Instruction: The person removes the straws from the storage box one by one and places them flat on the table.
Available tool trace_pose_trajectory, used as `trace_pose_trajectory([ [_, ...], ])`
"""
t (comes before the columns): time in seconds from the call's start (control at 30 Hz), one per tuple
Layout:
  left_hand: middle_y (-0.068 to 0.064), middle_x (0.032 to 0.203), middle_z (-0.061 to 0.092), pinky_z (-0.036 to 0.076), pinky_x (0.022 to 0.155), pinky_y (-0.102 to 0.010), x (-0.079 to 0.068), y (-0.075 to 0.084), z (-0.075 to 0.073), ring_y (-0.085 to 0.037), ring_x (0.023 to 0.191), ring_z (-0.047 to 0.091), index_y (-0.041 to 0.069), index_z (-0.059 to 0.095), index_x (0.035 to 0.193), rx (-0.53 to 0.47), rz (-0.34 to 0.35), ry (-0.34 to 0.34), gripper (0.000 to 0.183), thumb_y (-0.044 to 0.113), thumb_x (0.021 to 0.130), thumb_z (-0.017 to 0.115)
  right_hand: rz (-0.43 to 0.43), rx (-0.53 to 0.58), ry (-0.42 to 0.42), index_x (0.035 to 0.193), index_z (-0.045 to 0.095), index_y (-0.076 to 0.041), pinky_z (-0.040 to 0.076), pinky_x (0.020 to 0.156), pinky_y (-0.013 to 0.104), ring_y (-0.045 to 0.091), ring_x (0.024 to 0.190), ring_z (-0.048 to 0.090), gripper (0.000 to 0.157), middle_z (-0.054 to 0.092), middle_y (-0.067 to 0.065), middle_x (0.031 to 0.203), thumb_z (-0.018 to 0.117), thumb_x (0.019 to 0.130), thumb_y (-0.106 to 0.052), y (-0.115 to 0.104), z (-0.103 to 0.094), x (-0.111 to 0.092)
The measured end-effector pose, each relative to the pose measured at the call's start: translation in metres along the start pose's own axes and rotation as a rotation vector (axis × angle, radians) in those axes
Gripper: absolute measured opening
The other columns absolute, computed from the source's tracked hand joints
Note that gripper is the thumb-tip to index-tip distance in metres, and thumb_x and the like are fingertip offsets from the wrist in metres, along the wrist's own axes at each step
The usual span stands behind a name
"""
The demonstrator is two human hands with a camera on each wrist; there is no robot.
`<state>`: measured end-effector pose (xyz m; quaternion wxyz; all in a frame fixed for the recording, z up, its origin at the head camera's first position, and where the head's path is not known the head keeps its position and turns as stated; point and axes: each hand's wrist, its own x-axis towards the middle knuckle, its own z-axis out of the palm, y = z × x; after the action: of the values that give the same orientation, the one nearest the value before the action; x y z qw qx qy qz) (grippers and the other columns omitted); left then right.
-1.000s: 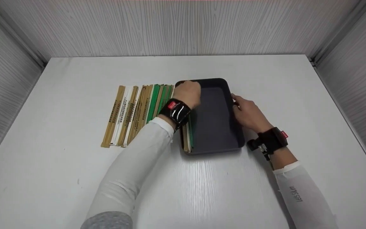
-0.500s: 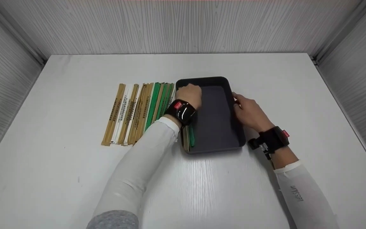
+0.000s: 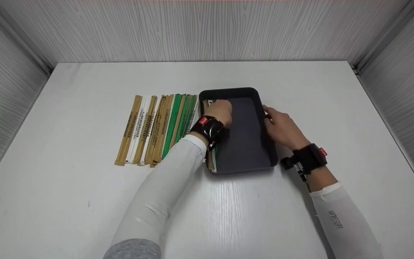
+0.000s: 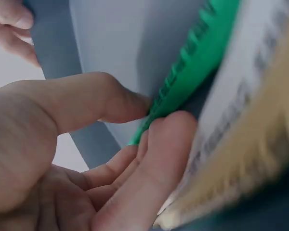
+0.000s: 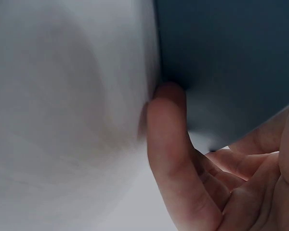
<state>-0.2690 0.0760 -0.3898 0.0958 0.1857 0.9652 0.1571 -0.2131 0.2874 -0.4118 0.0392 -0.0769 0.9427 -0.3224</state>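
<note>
My left hand reaches inside the left side of a dark rectangular tray. In the left wrist view, thumb and fingers pinch a slim green paper-wrapped stick with dark print. Close beside it, a white wrapped stick and a brown wrapped stick lie along the tray's wall. My right hand holds the tray's right side from outside, thumb near the rim. In the right wrist view, one fingertip touches the dark wall.
Left of the tray, a row of wrapped sticks lies side by side on the white table, among them a brown stick at the far left and a green stick. Patterned grey panels enclose the table.
My left hand has shifted slightly right and toward me within the tray, uncovering the far ends of sticks at its left wall. The right hand stays at the tray's side.
</note>
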Motion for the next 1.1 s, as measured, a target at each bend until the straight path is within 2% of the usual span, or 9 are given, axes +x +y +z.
trace_pose_trajectory([
  [0.07,-0.003,0.072,0.055,0.044,0.061,-0.032,0.002,-0.001,0.001,-0.017,0.067,0.048,0.012,0.044,0.064,-0.039,0.008,-0.019,0.034,0.001,0.09,0.063,0.002,0.002,-0.003,0.159,0.034,0.002,0.05,0.097,0.05,0.037,0.116,0.062,0.052,0.057,0.029,0.142,0.038,0.109,-0.012,0.0,0.0,0.0],
  [0.2,-0.011,0.099,0.069,0.046,0.061,-0.032,0.0,0.003,-0.004,-0.02,0.077,0.058,0.005,0.063,0.087,-0.091,0.02,-0.005,0.003,0.004,0.09,0.063,-0.001,-0.008,-0.002,0.159,0.034,0.002,0.049,0.095,0.049,0.036,0.113,0.062,0.052,0.058,0.029,0.141,0.038,0.109,-0.013,0.0,0.001,0.0],
  [0.27,-0.014,0.104,0.068,0.047,0.062,-0.033,-0.004,0.006,-0.011,-0.022,0.078,0.06,0.0,0.063,0.106,-0.137,0.03,0.009,0.016,0.004,0.091,0.062,0.0,-0.012,0.0,0.159,0.035,0.002,0.049,0.094,0.048,0.036,0.111,0.062,0.052,0.058,0.029,0.14,0.038,0.109,-0.012,0.0,0.0,0.0],
  [0.4,-0.01,0.093,0.061,0.049,0.061,-0.032,-0.015,0.012,-0.027,-0.023,0.074,0.059,-0.007,0.053,0.13,-0.253,0.074,0.038,0.04,0.005,0.092,0.059,0.001,-0.016,-0.006,0.159,0.034,0.003,0.05,0.094,0.048,0.036,0.114,0.063,0.051,0.057,0.029,0.142,0.038,0.11,-0.012,0.0,0.0,0.0],
  [0.67,-0.011,0.108,0.06,0.048,0.073,-0.029,-0.039,0.008,-0.073,-0.019,0.089,0.057,0.0,0.052,0.128,-0.444,0.19,0.149,0.032,0.012,0.099,0.057,0.003,-0.029,-0.002,0.159,0.034,0.003,0.049,0.096,0.049,0.036,0.114,0.062,0.052,0.055,0.03,0.144,0.037,0.11,-0.012,-0.001,0.0,0.0],
  [0.77,-0.01,0.11,0.06,0.048,0.073,-0.028,-0.048,-0.005,-0.09,-0.018,0.088,0.057,0.001,0.05,0.13,-0.509,0.192,0.204,0.033,0.01,0.1,0.056,0.001,-0.027,-0.001,0.159,0.034,0.002,0.05,0.095,0.05,0.036,0.113,0.062,0.052,0.055,0.031,0.144,0.038,0.11,-0.012,0.0,0.0,0.001],
  [0.87,-0.009,0.109,0.06,0.047,0.07,-0.029,-0.057,-0.028,-0.103,-0.018,0.082,0.056,0.0,0.049,0.132,-0.529,0.159,0.258,0.035,0.009,0.099,0.054,0.001,-0.021,0.002,0.159,0.034,0.002,0.05,0.096,0.049,0.036,0.115,0.062,0.052,0.055,0.031,0.144,0.038,0.11,-0.012,0.0,0.0,0.001],
  [1.0,-0.01,0.105,0.059,0.05,0.069,-0.032,-0.066,-0.069,-0.114,-0.02,0.081,0.055,-0.003,0.05,0.131,-0.454,0.042,0.305,0.036,0.007,0.096,0.054,-0.004,-0.02,0.001,0.159,0.035,0.002,0.05,0.097,0.05,0.036,0.115,0.062,0.052,0.055,0.031,0.144,0.038,0.109,-0.012,0.001,-0.001,0.001],
  [1.1,-0.014,0.105,0.057,0.052,0.07,-0.038,-0.072,-0.106,-0.116,-0.025,0.084,0.056,-0.005,0.051,0.129,-0.374,-0.078,0.301,0.038,0.006,0.093,0.055,0.0,-0.02,-0.001,0.159,0.035,0.002,0.05,0.097,0.05,0.037,0.115,0.062,0.052,0.055,0.031,0.144,0.038,0.109,-0.012,0.002,-0.002,0.0],
])
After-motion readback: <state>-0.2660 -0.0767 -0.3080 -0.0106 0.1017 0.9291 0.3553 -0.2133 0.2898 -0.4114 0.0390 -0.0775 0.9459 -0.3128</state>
